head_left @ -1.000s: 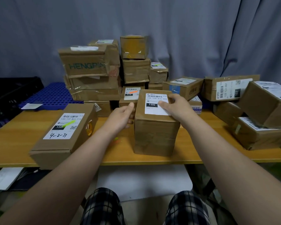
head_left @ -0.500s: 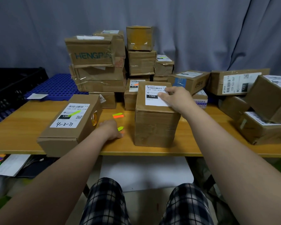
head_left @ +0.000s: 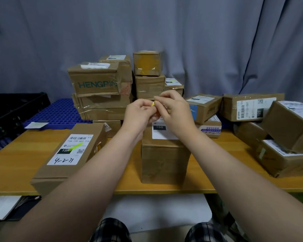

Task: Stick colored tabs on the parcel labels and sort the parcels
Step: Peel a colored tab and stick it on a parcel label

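While they hover above the parcel [head_left: 164, 159], the left hand [head_left: 138, 114] and right hand [head_left: 175, 112] pinch one yellow tab [head_left: 153, 103]

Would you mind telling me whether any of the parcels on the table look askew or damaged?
Yes. The brown cardboard parcel at the far right lies tilted rather than flat, and the brown cardboard box printed HENGPIA in the left stack has a crumpled right end.

A stacked box [head_left: 94, 84] reads "HENGPIA", the centre parcel's label [head_left: 163, 133] "150", the left parcel's label [head_left: 70, 149] "4-2-71".
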{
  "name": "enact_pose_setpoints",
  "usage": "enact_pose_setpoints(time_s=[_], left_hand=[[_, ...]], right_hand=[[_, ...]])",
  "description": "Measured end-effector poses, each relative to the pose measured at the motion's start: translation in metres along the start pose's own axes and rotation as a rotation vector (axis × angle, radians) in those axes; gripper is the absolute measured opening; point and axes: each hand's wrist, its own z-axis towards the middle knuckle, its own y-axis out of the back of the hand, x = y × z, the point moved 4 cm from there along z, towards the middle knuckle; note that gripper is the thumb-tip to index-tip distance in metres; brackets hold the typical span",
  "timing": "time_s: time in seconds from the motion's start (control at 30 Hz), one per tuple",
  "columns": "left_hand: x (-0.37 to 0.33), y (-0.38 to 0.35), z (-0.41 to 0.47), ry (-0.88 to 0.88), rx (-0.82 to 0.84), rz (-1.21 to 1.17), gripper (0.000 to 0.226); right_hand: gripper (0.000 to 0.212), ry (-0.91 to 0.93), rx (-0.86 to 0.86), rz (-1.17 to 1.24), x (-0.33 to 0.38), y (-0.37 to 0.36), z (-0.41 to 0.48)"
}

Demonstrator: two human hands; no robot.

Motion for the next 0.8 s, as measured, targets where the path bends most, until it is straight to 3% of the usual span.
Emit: enact_pose_setpoints(time_s=[0.17,0.3,0.43,0.8], left_hand=[[0.015,-0.006,0.010,0.080,0.044,-0.107,0.015],[0.019,-0.003,0.015,0.163,0.111,-0.157,0.021],[0.018,0.001,0.014,0.174,0.139,-0.186,0.021],[0.018,0.001,0.014,0.201,0.086,-0.209,0.017]], right_hand=[[0.025,-0.101,0.035,0.076,-0.013,-0.004,-0.002],[0.030,-0.177,0.099,-0.012,-0.019,-0.008,-0.002],[0.034,-0.125,0.128,-0.159,-0.017,-0.014,-0.002],[0.030,-0.131,0.111,-0.186,-0.021,-0.019,-0.004]])
